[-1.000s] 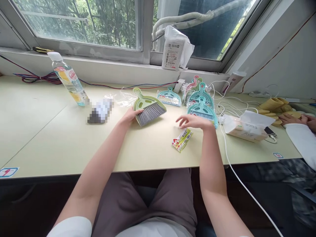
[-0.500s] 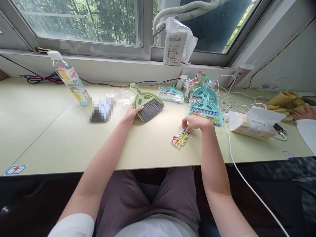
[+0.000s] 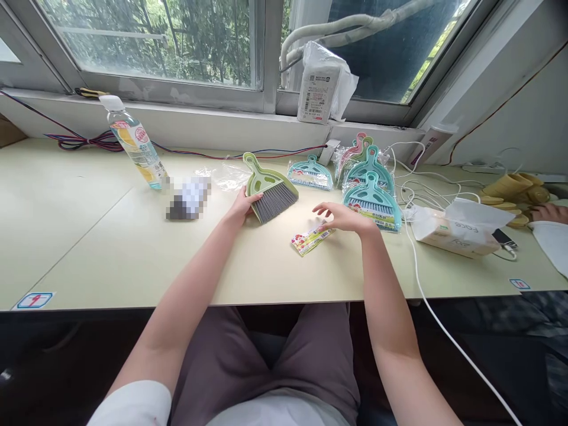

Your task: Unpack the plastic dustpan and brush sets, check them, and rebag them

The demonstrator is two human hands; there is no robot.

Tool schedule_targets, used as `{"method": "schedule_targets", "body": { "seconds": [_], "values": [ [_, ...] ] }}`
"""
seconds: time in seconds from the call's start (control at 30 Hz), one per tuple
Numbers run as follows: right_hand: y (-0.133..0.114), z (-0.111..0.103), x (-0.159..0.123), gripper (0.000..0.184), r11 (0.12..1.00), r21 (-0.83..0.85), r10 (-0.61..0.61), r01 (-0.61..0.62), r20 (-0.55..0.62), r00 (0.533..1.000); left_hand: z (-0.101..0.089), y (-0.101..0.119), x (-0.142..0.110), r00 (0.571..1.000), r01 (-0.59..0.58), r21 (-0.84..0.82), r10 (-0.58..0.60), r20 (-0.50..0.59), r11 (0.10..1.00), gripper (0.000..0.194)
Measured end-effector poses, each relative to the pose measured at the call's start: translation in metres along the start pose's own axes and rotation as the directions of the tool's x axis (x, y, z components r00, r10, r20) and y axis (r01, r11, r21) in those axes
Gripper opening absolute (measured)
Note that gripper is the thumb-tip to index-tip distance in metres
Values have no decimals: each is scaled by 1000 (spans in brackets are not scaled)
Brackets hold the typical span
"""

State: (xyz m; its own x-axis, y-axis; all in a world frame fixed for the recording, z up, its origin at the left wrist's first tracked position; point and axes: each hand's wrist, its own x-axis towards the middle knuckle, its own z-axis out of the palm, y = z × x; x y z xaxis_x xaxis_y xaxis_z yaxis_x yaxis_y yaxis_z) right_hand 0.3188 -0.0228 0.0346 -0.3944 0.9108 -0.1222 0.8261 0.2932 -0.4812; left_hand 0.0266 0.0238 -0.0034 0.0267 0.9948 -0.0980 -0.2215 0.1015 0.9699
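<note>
A green dustpan (image 3: 262, 176) with a grey-bristled brush (image 3: 277, 202) nested in it lies tilted on the table, and my left hand (image 3: 243, 204) grips its left edge, thumb on top. My right hand (image 3: 341, 219) is spread over a printed card label (image 3: 306, 239), which lies on the tabletop; thumb and fingers are apart, with the thumb at the card's upper end. Behind that hand, several blue dustpan sets (image 3: 371, 204) are stacked in clear wrapping. One more wrapped blue set (image 3: 310, 173) lies left of the stack. Crumpled clear plastic (image 3: 231, 176) sits behind my left hand.
On the left stand a drink bottle (image 3: 135, 145) and a blurred-out object (image 3: 189, 198). A tissue pack (image 3: 457, 231) and loose white cables (image 3: 426, 192) are at the right. Another person's hand (image 3: 550, 213) rests by yellow items (image 3: 510, 189) at far right.
The card label has shifted left and turned flatter on the table. My right hand has moved left with it and its fingers have spread. My left hand keeps its grip on the dustpan.
</note>
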Motion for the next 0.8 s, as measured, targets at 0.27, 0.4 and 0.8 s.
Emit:
{"method": "schedule_targets", "body": {
  "seconds": [0.27, 0.4, 0.8],
  "values": [
    [6, 11, 11, 36, 999, -33, 44, -43, 43, 998, 2, -2, 2, 1000, 11, 7, -10, -20, 1000, 47],
    [-6, 20, 19, 29, 986, 139, -90, 89, 2, 996, 4, -1, 0, 1000, 13, 61, -12, -17, 998, 46],
    [-17, 39, 38, 24, 969, 247, 144, -18, -503, 852, 33, 1, -35, 948, 33, 108, -65, 312, 994, 66]
  ]
}}
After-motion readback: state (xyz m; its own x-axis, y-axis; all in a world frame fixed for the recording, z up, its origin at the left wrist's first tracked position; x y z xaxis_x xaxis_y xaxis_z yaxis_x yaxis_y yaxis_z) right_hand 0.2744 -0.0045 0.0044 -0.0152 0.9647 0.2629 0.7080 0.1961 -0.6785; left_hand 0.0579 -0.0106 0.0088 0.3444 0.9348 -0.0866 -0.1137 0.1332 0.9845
